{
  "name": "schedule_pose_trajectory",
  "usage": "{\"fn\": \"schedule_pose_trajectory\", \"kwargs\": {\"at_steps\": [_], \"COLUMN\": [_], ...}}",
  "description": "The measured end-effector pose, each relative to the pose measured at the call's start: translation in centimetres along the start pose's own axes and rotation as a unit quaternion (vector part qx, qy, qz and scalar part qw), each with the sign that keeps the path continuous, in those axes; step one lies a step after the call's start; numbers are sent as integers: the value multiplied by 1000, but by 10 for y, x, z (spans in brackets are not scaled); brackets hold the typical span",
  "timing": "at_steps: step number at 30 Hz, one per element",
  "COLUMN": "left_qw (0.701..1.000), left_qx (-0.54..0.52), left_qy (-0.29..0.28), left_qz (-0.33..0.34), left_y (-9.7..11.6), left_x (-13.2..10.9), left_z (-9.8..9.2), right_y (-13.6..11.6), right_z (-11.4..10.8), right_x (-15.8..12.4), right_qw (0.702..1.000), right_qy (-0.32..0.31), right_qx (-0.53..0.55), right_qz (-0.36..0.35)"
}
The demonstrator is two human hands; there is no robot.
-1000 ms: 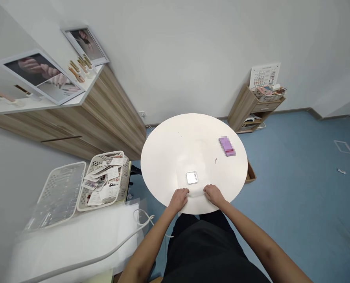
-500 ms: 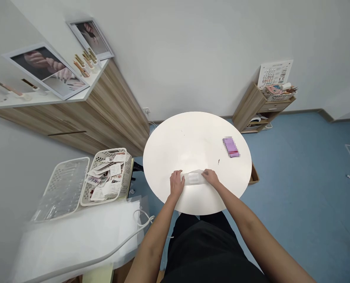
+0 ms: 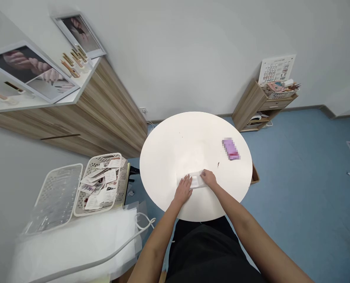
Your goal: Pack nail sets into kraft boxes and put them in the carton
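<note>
A thin, whitish translucent packet [image 3: 195, 182] lies near the front of the round white table [image 3: 192, 129]. My left hand [image 3: 183, 188] rests flat on its left part, fingers stretched out. At the packet's right end, my right hand [image 3: 208, 178] has its fingers pinched on the edge. A paler rectangle shows inside the packet between both hands; its contents are too small to tell. A blurred purple object [image 3: 230, 148] lies on the table's right side, beyond my right hand.
Left of the table stand a white basket of cards [image 3: 102, 182] and a clear-bottomed tray [image 3: 55, 196]. White sheets [image 3: 74, 243] with a cable [image 3: 104, 259] lie below them. A wooden cabinet [image 3: 113, 106] and a small shelf [image 3: 248, 106] stand behind.
My left hand has moved right and flattened onto the packet, from holding its left end. My right hand remains at the right end. The view has shifted slightly.
</note>
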State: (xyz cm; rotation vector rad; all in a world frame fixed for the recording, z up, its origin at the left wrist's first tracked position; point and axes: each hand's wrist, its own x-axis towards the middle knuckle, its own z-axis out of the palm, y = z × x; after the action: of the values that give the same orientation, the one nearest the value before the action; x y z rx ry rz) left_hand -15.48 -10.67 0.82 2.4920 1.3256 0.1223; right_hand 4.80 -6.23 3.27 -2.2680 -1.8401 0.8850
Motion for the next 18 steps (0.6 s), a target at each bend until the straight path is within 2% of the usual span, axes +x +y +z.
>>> {"fn": "schedule_pose_trajectory", "kwargs": {"at_steps": [2,4,6,8,10,13,18], "left_qw": [1000,999,998,996,992,985,965], "left_qx": [-14,-34,-61,-94,-127,-172,-249], "left_qy": [0,-1,-5,-6,-6,-11,-52], "left_qz": [2,2,1,-4,-6,-8,-68], "left_y": [-4,-7,-10,-12,-15,-17,-19], "left_x": [4,9,14,19,22,22,16], "left_z": [-1,-3,-6,-9,-12,-16,-30], "right_y": [-1,-2,-1,1,3,4,2], "right_z": [-1,-2,0,5,12,17,4], "right_x": [-9,-20,-30,-36,-36,-31,-22], "right_qw": [994,976,947,920,919,933,949], "right_qy": [85,121,81,20,-19,-45,-95], "right_qx": [-40,-78,-108,-129,-144,-150,-76], "right_qz": [-57,-164,-292,-369,-368,-325,-290]}}
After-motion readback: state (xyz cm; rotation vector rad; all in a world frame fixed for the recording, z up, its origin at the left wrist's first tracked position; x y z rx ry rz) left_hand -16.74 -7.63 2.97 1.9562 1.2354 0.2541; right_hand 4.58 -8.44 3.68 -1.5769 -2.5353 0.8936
